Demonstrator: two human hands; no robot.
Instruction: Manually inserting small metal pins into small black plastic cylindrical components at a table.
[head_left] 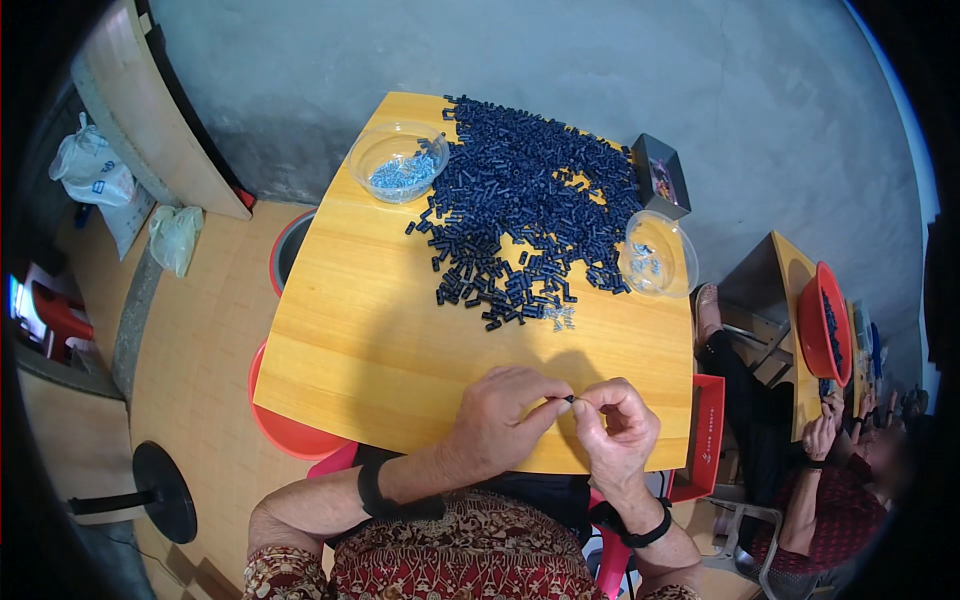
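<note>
The left hand (500,415) is pinching a small black piece (569,398) between its fingers (545,387) above the surface (640,335), near its close edge. The right hand (617,435) is meeting it with thumb and finger pressed together, anything within being too small to tell. Beyond, dark cylindrical pieces (540,190) are lying heaped between two clear bowls (372,155).

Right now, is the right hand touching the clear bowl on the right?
Apart. The head view shows yellow table between the right hand and the clear bowl.
</note>
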